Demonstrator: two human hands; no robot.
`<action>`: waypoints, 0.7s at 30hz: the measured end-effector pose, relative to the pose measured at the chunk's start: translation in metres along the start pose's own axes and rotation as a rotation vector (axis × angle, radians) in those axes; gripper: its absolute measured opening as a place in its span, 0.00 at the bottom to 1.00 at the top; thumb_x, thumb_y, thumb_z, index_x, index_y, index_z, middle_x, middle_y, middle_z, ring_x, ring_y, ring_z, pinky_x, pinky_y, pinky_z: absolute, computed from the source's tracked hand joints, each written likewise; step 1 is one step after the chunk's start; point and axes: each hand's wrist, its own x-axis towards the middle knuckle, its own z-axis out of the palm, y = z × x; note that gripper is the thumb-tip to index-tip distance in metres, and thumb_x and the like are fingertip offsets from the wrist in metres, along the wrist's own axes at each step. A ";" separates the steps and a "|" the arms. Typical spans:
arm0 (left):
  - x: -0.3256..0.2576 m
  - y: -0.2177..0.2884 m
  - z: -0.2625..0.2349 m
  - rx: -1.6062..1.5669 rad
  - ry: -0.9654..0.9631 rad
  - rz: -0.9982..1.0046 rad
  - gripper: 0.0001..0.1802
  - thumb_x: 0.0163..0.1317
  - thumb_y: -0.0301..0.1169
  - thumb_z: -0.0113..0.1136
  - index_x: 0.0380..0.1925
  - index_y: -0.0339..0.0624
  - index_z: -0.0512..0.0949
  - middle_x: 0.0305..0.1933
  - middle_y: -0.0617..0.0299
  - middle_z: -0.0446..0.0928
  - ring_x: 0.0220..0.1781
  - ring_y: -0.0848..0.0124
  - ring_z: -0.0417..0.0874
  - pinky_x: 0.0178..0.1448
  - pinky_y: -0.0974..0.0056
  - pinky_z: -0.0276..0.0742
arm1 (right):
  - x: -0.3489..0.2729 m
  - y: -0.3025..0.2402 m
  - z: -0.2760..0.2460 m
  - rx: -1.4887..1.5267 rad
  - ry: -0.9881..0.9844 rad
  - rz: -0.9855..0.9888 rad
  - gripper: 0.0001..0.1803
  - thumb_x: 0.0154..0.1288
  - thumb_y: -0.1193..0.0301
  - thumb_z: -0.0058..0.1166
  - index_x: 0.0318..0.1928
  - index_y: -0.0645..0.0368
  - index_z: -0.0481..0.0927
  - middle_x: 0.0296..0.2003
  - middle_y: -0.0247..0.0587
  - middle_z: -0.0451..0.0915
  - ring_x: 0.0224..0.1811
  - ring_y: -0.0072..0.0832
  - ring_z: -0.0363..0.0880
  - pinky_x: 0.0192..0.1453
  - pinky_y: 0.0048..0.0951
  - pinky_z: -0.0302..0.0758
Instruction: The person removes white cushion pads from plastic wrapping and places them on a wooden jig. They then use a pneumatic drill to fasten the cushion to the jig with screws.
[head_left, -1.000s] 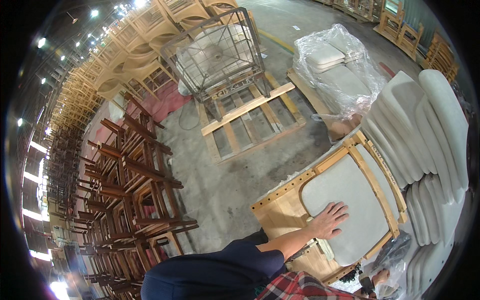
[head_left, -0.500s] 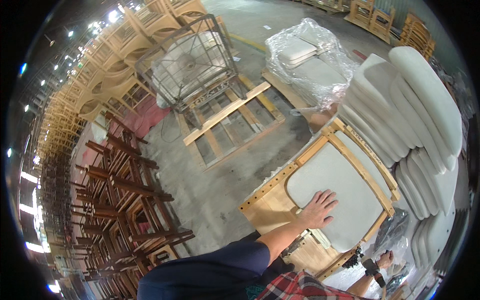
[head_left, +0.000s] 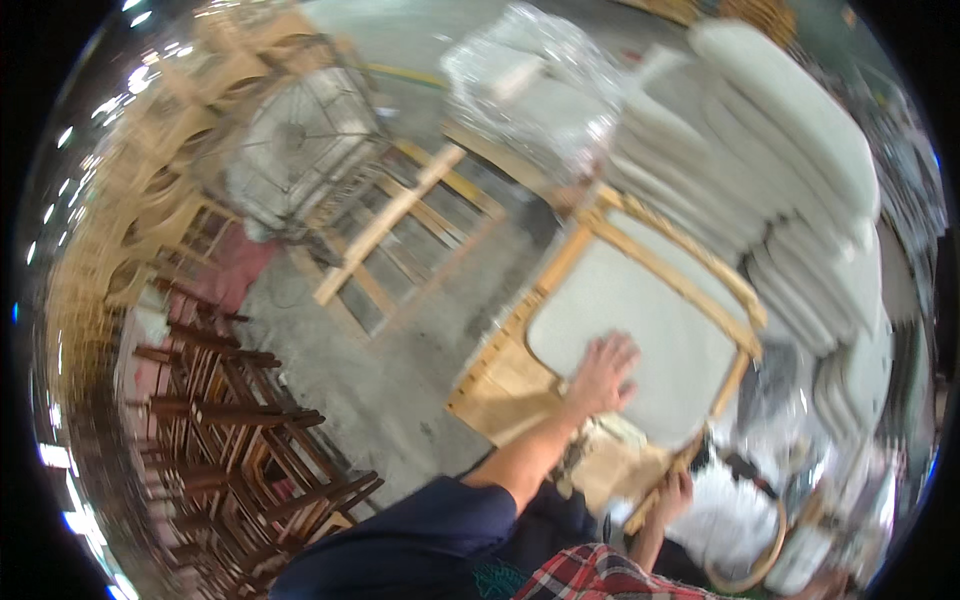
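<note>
Left hand (head_left: 603, 372) flat, open on seat cushion (head_left: 640, 335); right hand (head_left: 676, 497) apparently gripping chair frame (head_left: 700, 290)

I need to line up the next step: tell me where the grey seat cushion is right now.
In the head view, the grey seat cushion lies right of centre inside the light wooden chair frame, under the left hand, beside the stacked cushions.

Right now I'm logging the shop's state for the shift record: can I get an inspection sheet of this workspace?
Surface: grey concrete floor, bare patches between stacks.
Job's things: pale seat cushion lying in a light wooden chair frame.
Clutter: stacked cushions; plastic-wrapped bundle; wooden pallet; wire cage.
Hands: left hand flat on the cushion; right hand gripping the frame's lower edge.
Cables: nothing seen.
Surroundings: dark wooden chairs stacked left; the picture is motion-blurred.
</note>
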 end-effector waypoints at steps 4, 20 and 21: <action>0.006 -0.015 0.015 -0.052 0.127 0.023 0.38 0.62 0.50 0.62 0.70 0.46 0.69 0.78 0.43 0.61 0.80 0.40 0.58 0.79 0.29 0.52 | -0.019 -0.042 0.051 -0.259 -0.202 -0.239 0.07 0.70 0.76 0.57 0.44 0.66 0.84 0.37 0.39 0.86 0.38 0.28 0.83 0.46 0.30 0.80; 0.009 0.002 -0.011 0.117 -0.114 -0.043 0.38 0.68 0.51 0.58 0.74 0.47 0.66 0.81 0.51 0.55 0.82 0.51 0.50 0.82 0.41 0.46 | 0.045 -0.083 0.192 -0.413 -0.364 -0.743 0.14 0.65 0.78 0.61 0.51 0.59 0.85 0.38 0.50 0.86 0.33 0.35 0.87 0.40 0.33 0.82; 0.009 0.000 -0.010 0.120 -0.106 -0.040 0.39 0.67 0.52 0.58 0.74 0.47 0.66 0.81 0.51 0.55 0.82 0.51 0.50 0.81 0.40 0.46 | 0.044 -0.082 0.195 -0.405 -0.377 -0.735 0.16 0.64 0.78 0.62 0.53 0.59 0.84 0.39 0.51 0.86 0.33 0.36 0.87 0.41 0.33 0.82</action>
